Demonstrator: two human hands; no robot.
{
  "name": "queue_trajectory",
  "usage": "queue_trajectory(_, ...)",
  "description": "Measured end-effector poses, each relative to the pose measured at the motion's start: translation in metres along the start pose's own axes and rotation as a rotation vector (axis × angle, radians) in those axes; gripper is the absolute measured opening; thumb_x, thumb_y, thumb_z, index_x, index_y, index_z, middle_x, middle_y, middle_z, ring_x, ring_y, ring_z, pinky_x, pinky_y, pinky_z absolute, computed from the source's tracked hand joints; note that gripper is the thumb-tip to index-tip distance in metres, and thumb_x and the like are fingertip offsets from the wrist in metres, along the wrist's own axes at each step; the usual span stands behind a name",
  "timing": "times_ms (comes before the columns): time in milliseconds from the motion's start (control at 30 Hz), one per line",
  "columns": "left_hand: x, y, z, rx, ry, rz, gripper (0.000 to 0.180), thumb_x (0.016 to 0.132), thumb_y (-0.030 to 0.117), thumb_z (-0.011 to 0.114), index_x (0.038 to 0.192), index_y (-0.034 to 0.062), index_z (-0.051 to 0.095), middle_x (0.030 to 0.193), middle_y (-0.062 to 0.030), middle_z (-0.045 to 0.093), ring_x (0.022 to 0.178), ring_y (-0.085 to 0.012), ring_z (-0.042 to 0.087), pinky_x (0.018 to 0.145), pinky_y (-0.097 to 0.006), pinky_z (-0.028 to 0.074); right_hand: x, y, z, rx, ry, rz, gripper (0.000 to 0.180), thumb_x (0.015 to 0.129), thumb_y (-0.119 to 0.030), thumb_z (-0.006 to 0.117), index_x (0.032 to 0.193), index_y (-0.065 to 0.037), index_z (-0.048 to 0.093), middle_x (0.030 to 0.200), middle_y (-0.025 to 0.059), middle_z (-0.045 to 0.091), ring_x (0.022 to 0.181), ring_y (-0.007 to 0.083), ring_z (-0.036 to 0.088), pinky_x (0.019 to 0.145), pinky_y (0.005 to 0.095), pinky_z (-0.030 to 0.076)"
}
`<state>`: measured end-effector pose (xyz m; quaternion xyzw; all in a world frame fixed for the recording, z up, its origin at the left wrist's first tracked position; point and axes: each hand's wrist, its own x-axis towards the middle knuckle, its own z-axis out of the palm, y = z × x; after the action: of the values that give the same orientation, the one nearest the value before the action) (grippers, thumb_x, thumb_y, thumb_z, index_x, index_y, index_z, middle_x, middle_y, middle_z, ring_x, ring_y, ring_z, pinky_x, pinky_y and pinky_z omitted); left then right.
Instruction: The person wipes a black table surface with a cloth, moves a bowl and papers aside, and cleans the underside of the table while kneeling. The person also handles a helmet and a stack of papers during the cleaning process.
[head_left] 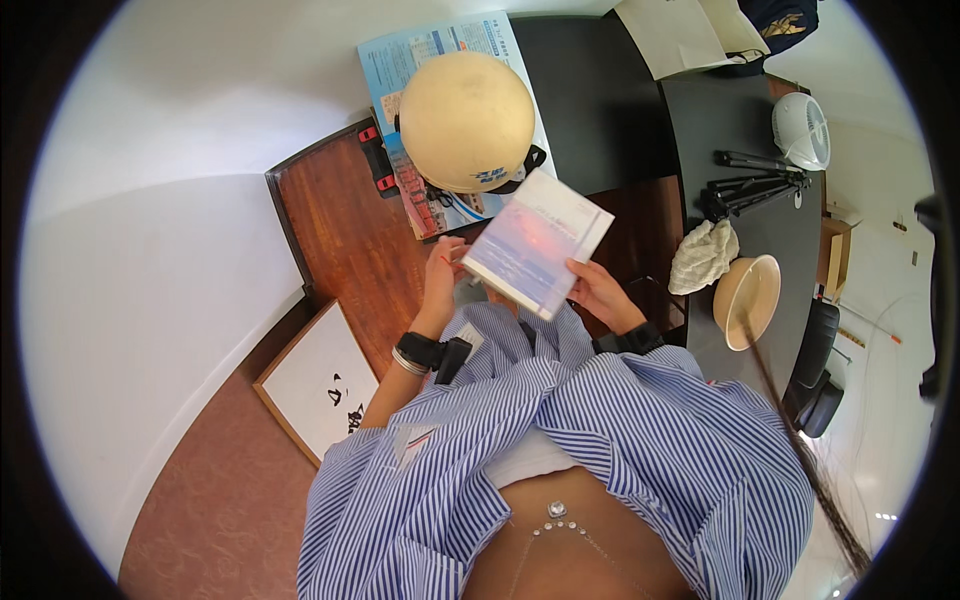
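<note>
In front of my body I hold a hardcover notebook [540, 240] with a pink and lavender sky-like cover and a band along its right side. It is tilted, its lower corner toward me. My right hand [603, 295] grips its lower right edge, thumb on the cover and fingers beneath. My left hand [443, 275] is at its left corner with bent fingers against the edge, partly hidden by the notebook. Just beyond lies a cream helmet [467, 122] with a dark strap, resting on a blue printed board [395, 55].
Right on the dark table [610, 120] are a tripod [755, 185], a white fan [800, 130], a crumpled pale cloth [704, 257] and a cream tub [748, 300]. A black-and-red case [378, 160] lies left of the helmet. A framed calligraphy sheet [320, 380] leans at lower left.
</note>
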<state>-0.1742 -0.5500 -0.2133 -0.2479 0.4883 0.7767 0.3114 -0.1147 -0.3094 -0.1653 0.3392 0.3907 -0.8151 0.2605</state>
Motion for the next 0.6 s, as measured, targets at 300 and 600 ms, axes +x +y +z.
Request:
queue_trajectory(300, -0.006, 0.042, 0.088, 0.158, -0.596, -0.114, 0.052, 0.083, 0.037, 0.051, 0.117, -0.001, 0.04, 0.105, -0.0103, 0.054, 0.092, -0.0167, 0.053, 0.081, -0.028, 0.041, -0.029, -0.078, -0.039, -0.394, -0.183, -0.105, 0.037, 0.084, -0.021, 0.053, 0.113, 0.0, 0.047, 0.102, 0.0062, 0.056, 0.087, 0.013, 0.056, 0.075, 0.0264, 0.047)
queue_trajectory(600, -0.038, 0.051, 0.1, 0.124, -0.005, 0.354, 0.037, 0.072, 0.006, 0.064, 0.106, -0.0002, 0.048, 0.096, -0.0065, 0.057, 0.086, -0.0141, 0.054, 0.075, -0.027, 0.045, 0.033, -0.137, 0.023, -0.798, -0.527, -0.18, 0.043, 0.084, -0.03, 0.052, 0.114, 0.0, 0.046, 0.102, 0.0076, 0.056, 0.091, 0.0137, 0.052, 0.079, 0.0275, 0.042)
